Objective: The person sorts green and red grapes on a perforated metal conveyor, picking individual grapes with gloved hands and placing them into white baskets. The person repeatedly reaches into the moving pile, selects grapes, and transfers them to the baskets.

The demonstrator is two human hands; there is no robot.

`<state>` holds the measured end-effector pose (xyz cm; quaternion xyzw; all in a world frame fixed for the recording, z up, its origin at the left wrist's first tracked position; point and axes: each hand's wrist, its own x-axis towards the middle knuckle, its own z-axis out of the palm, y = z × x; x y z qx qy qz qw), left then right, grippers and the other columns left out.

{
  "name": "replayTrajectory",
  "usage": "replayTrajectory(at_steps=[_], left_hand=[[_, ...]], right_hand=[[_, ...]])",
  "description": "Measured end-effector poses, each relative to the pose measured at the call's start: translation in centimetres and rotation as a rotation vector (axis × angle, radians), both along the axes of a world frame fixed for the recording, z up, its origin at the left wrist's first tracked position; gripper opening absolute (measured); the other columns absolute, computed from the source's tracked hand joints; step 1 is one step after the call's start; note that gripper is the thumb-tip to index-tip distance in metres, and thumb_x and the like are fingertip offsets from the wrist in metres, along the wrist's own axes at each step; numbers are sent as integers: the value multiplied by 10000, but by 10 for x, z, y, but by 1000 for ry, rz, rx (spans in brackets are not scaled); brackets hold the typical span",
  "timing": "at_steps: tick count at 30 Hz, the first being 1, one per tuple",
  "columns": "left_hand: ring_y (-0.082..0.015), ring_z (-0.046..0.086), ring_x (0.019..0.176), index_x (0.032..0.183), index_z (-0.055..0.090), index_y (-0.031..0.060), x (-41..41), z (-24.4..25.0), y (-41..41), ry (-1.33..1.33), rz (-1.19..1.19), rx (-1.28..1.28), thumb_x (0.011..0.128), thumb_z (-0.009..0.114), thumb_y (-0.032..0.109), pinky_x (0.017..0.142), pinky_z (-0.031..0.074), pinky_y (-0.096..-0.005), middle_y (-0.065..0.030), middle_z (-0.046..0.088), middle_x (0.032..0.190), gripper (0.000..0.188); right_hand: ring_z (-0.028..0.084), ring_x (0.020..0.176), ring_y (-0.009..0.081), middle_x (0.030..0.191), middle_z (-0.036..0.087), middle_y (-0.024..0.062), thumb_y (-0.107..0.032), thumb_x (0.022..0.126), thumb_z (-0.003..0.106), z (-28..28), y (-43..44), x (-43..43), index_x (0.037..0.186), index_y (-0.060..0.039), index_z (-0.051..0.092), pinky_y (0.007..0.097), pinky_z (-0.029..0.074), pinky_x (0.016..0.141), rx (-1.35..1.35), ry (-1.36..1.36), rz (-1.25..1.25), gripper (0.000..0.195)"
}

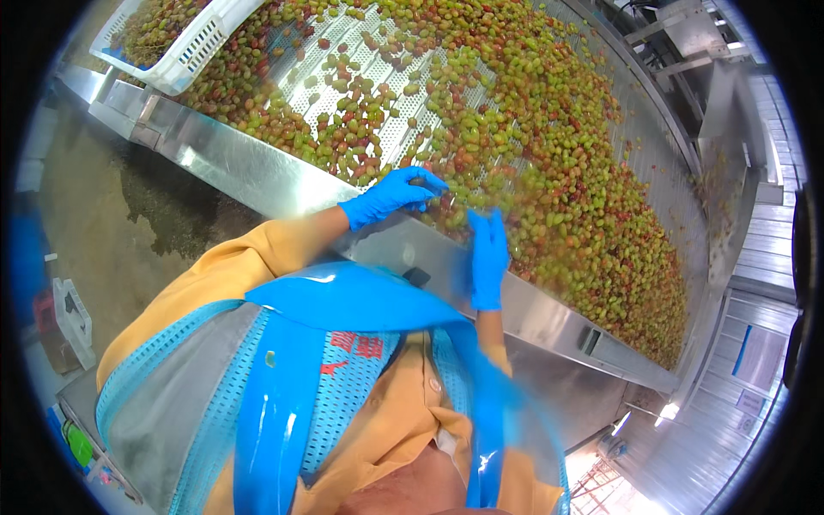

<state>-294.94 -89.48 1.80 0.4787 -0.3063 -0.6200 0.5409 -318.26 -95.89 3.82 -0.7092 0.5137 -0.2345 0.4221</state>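
Small oval green and red grapes [566, 219] lie thickly over a perforated metal conveyor belt [302, 84]. My left hand [393, 195], in a blue glove, reaches over the near metal side rail [412, 248]. Its fingers bend above the grapes, with a gap between thumb and forefinger, and I see nothing held. To its right, my right hand [489, 261], also gloved in blue, is slightly blurred over the rail. Its fingers point towards the grapes, tips a little apart, with no fruit visible in them; the palm side is hidden.
A white slotted plastic crate [199, 55] holding stemmed fruit rests over the belt's upper left edge. Wet floor [174, 206] shows left of the rail. My blue apron [360, 296] bulges close to the rail. Metal machinery [734, 116] stands beyond the belt on the right.
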Motion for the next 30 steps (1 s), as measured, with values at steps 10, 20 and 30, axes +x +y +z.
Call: replayTrajectory(at_steps=[10, 20, 30], left_hand=[[-238, 634, 1091, 1343, 601, 135, 89, -13, -133, -578, -98, -63, 969, 589, 458, 914, 517, -371, -102, 655, 1252, 494], [-333, 628, 1142, 1335, 600, 162, 6, -3, -278, -1171, -552, -473, 958, 590, 371, 978, 504, -439, -125, 648, 1269, 431], [-342, 700, 956, 1228, 610, 60, -65, -92, -327, -1231, -690, -122, 985, 476, 203, 798, 569, -481, -158, 703, 1117, 312]], right_hand=[[630, 1021, 402, 1214, 646, 215, -230, 1026, 478, -25, 7, -43, 1308, -111, 637, 466, 499, 869, -349, 560, 13, 345], [653, 823, 329, 1009, 707, 147, -119, 923, 595, -36, 4, -76, 1162, -36, 695, 416, 526, 715, -705, 638, 99, 272], [665, 876, 380, 921, 696, 188, -164, 900, 606, -40, -5, -86, 1079, -85, 731, 469, 529, 763, -655, 642, 105, 232]])
